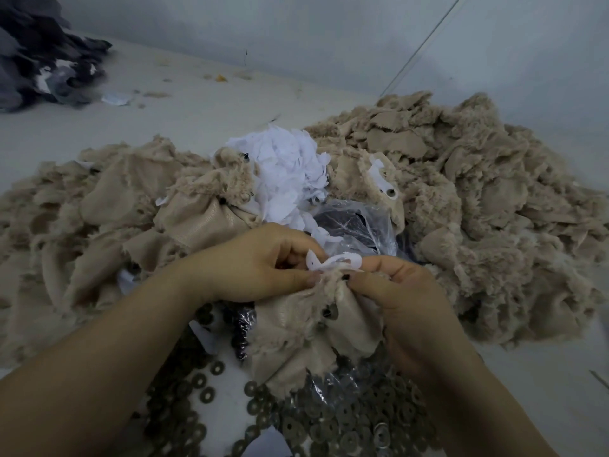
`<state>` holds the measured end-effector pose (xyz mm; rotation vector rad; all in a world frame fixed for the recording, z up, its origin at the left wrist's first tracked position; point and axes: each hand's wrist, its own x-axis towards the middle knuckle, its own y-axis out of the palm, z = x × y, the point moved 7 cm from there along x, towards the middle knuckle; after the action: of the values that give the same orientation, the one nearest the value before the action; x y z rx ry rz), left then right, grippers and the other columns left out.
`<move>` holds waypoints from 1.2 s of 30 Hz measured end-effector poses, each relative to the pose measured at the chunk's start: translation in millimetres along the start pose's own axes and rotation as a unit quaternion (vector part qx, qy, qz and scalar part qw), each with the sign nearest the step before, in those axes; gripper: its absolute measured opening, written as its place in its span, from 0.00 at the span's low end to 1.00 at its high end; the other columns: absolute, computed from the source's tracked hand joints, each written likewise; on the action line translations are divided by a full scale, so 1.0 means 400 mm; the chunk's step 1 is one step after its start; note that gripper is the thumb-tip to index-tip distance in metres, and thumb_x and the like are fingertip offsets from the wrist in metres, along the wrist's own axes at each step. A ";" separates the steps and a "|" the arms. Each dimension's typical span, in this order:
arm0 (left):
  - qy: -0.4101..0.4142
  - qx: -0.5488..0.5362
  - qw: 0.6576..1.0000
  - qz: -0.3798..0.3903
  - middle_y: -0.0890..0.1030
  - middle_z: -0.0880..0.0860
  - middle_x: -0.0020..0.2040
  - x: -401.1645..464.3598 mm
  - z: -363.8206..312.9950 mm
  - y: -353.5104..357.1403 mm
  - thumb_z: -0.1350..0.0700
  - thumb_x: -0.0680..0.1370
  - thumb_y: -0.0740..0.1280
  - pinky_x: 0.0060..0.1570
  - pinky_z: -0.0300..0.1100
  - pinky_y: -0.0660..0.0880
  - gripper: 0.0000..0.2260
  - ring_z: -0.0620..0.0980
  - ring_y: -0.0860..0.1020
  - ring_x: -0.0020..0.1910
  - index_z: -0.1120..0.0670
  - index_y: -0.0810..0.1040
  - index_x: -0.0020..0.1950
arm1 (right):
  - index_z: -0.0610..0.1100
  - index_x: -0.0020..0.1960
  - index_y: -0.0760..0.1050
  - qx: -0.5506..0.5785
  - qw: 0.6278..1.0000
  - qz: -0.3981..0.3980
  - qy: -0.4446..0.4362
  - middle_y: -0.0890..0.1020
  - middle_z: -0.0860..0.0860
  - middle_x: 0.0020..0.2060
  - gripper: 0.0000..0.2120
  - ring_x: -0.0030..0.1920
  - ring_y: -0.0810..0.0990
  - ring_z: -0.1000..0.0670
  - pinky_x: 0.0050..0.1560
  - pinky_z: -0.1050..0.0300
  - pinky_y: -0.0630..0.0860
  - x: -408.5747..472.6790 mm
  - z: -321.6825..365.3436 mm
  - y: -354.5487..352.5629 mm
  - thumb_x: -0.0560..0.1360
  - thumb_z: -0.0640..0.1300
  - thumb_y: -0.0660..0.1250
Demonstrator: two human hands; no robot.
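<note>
A beige furry fabric piece (296, 328) hangs between both hands at the centre of the view, its smooth backing facing me. My left hand (260, 262) pinches its upper edge from the left. My right hand (402, 291) pinches the same edge from the right, beside a small black stud on the fabric. A small white paper piece (333, 260) sticks up from the pinched edge, touching the fingers of both hands. Two dark round fasteners (329, 313) sit in the fabric just below the fingers.
Heaps of beige furry pieces lie to the left (99, 219) and right (478, 192). A pile of white paper scraps (286, 166) and a clear plastic bag (356, 225) lie behind the hands. Many metal washers (329, 423) cover the near surface. Dark cloth (43, 51) lies far left.
</note>
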<state>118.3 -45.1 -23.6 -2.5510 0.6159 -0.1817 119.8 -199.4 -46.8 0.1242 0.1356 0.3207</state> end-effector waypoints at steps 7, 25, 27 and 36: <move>-0.027 -0.005 0.999 -0.019 0.81 0.49 0.44 -0.004 0.017 -0.004 0.69 0.76 0.67 0.44 0.47 0.77 0.12 0.48 0.80 0.42 0.53 0.81 0.48 | 0.47 0.30 0.82 0.012 1.000 0.009 -0.003 0.83 0.48 0.28 0.18 0.29 0.80 0.50 0.29 0.60 0.76 0.000 0.011 -0.001 0.75 0.33 0.67; -0.142 -0.299 0.916 -0.227 0.76 0.57 0.28 -0.016 0.037 0.007 0.54 0.73 0.73 0.27 0.40 0.68 0.10 0.52 0.69 0.27 0.61 0.81 0.39 | 0.53 0.40 0.84 -0.164 0.977 -0.065 -0.121 0.86 0.54 0.33 0.12 0.31 0.81 0.58 0.31 0.67 0.77 -0.021 0.054 0.000 0.72 0.36 0.74; -0.141 -0.322 0.906 -0.236 0.78 0.58 0.30 -0.016 0.043 0.010 0.64 0.74 0.71 0.26 0.39 0.70 0.05 0.52 0.71 0.28 0.60 0.81 0.38 | 0.53 0.38 0.84 -0.180 0.973 -0.073 -0.129 0.85 0.53 0.32 0.12 0.29 0.78 0.58 0.29 0.68 0.76 -0.022 0.055 0.000 0.71 0.36 0.74; 0.017 -0.289 0.929 -0.232 0.83 0.59 0.32 -0.059 -0.041 -0.078 0.64 0.66 0.75 0.29 0.39 0.78 0.07 0.51 0.81 0.28 0.58 0.85 0.42 | 0.55 0.41 0.84 -0.243 0.960 -0.119 -0.072 0.85 0.59 0.35 0.08 0.34 0.83 0.57 0.32 0.63 0.79 0.003 0.024 -0.049 0.73 0.41 0.74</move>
<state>105.6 -17.6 5.9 -3.2435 0.0541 -0.2313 128.2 -218.5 -40.3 -0.3537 -0.0760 0.0959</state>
